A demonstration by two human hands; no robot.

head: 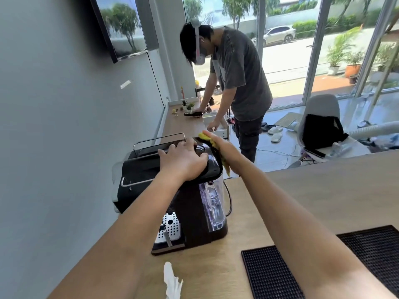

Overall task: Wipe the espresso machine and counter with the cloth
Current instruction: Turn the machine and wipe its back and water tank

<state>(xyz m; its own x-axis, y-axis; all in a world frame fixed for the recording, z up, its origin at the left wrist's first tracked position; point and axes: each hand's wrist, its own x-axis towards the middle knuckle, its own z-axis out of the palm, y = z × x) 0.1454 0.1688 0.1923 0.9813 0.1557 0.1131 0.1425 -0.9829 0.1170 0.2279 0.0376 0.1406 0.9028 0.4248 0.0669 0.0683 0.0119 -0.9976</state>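
1. The black espresso machine (172,190) stands on the wooden counter (248,212) against the wall, its clear water tank (212,203) on the side at 3 o'clock.
2. The left hand (183,160) lies flat on the machine's top, fingers spread — gripping nothing.
3. The right hand (222,147) presses a yellow cloth (207,138) against the machine's upper edge at 1 o'clock, fingers extended over it.
4. A black bar mat (280,272) lies at 5 o'clock; a crumpled white tissue (171,281) lies at 6 o'clock.
5. Another person (237,83) bends over the far counter at 12 o'clock.
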